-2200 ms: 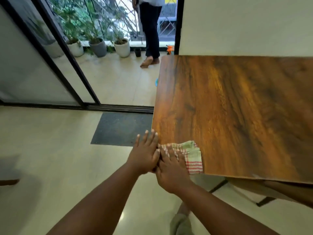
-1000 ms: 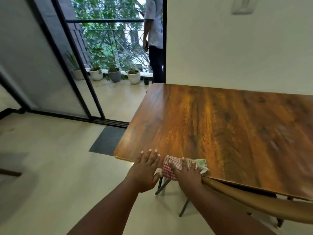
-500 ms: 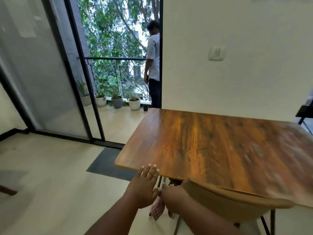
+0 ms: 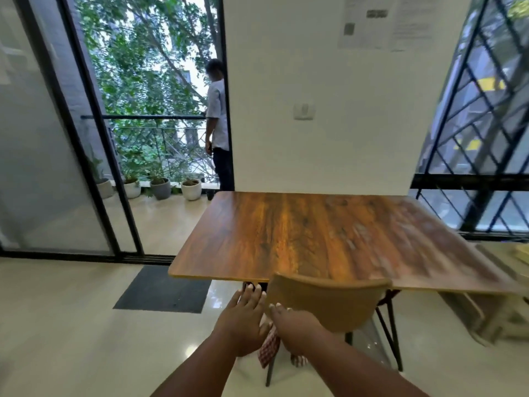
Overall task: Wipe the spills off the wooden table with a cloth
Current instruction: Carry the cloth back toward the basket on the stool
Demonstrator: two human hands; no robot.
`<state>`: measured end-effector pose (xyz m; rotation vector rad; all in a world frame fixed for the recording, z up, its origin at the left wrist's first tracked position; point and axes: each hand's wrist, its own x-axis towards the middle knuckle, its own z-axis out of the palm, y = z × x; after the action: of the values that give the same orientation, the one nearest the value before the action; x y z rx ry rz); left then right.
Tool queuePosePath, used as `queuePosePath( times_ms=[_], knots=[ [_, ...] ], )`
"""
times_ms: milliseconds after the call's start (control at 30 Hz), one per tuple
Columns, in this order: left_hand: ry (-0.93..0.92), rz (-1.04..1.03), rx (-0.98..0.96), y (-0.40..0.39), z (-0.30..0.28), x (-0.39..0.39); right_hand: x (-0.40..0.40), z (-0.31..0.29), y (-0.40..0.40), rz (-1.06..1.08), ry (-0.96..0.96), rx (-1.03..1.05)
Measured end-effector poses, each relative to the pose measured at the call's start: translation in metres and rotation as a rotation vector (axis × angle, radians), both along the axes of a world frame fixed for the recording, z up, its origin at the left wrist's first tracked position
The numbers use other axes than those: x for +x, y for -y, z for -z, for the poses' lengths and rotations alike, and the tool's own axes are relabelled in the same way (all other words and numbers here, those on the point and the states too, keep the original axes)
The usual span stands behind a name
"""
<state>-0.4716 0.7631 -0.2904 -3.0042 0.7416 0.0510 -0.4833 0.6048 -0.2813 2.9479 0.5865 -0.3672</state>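
Observation:
The wooden table (image 4: 286, 239) stands against the white wall, its near edge ahead of both hands. My left hand (image 4: 243, 322) is held out flat with straight fingers, below and in front of that edge, off the table. My right hand (image 4: 294, 325) is right beside it, in front of the chair back. The red-checked cloth (image 4: 269, 351) hangs down from under my right hand, between the two wrists; the grip itself is hidden beneath the hand. The table's right part is blurred with pale reflections.
A tan chair (image 4: 326, 299) is tucked under the near table edge. A dark doormat (image 4: 163, 289) lies left of the table by the sliding glass door. A person (image 4: 217, 124) stands on the balcony beside plant pots (image 4: 160, 187). A barred window (image 4: 481, 138) is at the right.
Both hands have come off the table's near edge and drawn back below it, taking the cloth off the surface. The view has lifted and pulled back from the table.

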Motion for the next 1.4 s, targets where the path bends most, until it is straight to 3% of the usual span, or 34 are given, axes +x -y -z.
queuePosePath(
  times_ms=[367, 967, 1400],
  knots=[
    [-0.001, 0.148, -0.028, 0.144, -0.013, -0.027, -0.053, -0.004, 0.143, 0.173, 0.067, -0.005],
    [-0.057, 0.472, 0.041, 0.5, -0.004, -0.105, -0.168, -0.007, 0.495, 0.467, 0.098, -0.087],
    [-0.065, 0.636, 0.032, 0.677, 0.011, -0.032, -0.122, 0.012, 0.653, 0.627, 0.05, -0.072]
  ],
)
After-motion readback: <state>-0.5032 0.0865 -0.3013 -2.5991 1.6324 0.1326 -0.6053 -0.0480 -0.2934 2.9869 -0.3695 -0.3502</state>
